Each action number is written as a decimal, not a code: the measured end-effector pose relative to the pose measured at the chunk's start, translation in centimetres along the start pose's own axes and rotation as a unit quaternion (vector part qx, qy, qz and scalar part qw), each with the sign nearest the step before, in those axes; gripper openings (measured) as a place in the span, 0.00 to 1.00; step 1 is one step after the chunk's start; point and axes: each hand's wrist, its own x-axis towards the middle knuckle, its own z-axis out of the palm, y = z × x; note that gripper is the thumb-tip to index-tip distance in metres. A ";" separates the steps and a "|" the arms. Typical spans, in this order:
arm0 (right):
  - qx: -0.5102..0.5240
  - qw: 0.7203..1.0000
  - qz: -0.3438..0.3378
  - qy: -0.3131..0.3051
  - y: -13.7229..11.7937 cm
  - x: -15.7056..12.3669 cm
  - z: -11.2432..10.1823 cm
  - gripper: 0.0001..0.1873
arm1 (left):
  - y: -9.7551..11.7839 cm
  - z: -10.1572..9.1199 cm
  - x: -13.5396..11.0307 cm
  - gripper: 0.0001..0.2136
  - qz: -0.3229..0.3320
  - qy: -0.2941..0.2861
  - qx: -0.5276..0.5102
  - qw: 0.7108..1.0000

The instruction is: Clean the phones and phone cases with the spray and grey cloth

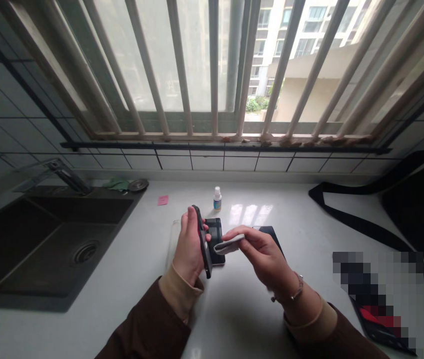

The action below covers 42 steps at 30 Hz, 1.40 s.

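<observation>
My left hand (188,247) is wrapped round a dark smartphone (203,244), held on edge and tilted above the counter. Between the thumb and fingers of my right hand (262,252) is a folded grey cloth (229,245), a little to the right of the phone and apart from it. Below and behind the held phone lies a second phone (216,228) on the counter, partly covered by my hands. A dark flat object (270,232) shows behind my right hand; most of it is hidden. Left of my left hand lies a clear, see-through item (173,239).
A small white bottle (217,200) stands behind the phones on the white counter (152,299). Left are a pink note (162,200) and a dark sink (66,234) with a faucet (68,177). A black bag strap (361,224) lies at right, behind a partly pixelated object (378,324).
</observation>
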 end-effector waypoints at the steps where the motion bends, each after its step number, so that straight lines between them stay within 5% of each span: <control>1: -0.002 1.000 -0.001 -0.003 0.0 0.2 0.1 0.15 | -0.4 0.0 0.0 0.23 0.053 -0.005 0.052 0.997; 3: -0.022 1.000 0.012 -0.003 0.3 0.5 0.2 0.15 | -1.0 0.0 0.1 0.24 0.095 -0.014 0.143 0.985; 8: -0.142 0.984 0.089 0.059 1.6 0.6 -0.1 0.14 | -2.2 -0.6 0.6 0.24 0.076 -0.037 0.263 0.961; 14: -0.353 0.914 0.167 0.109 2.4 0.8 -1.6 0.14 | -2.8 -1.3 0.5 0.21 0.027 -0.112 0.295 0.949; 17: -0.414 0.886 0.171 0.121 2.7 1.0 -2.0 0.15 | -2.6 -1.1 0.2 0.17 0.093 -0.120 0.333 0.931; 19: -0.434 0.875 0.177 0.123 3.0 1.1 -2.1 0.16 | -2.3 -0.8 -0.1 0.15 0.168 -0.147 0.411 0.884; 23: -0.466 0.856 0.195 0.113 3.4 1.3 -2.2 0.15 | -2.0 -0.5 -0.4 0.13 0.271 -0.238 0.591 0.722; 27: -0.497 0.837 0.203 0.102 3.6 1.3 -2.2 0.15 | -2.5 -0.9 -0.4 0.26 0.284 -0.315 0.680 0.598; 30: -0.509 0.830 0.200 0.105 3.7 1.2 -2.2 0.15 | -2.9 -1.3 -0.4 0.23 0.274 -0.322 0.726 0.542; 36: -0.530 0.816 0.182 0.144 3.3 1.3 -3.1 0.14 | -2.9 -1.4 -0.4 0.14 0.268 -0.304 0.747 0.527; 42: -0.555 0.788 0.164 0.212 2.5 1.5 -5.3 0.12 | -3.4 -1.0 -0.9 0.21 0.300 -0.298 0.735 0.530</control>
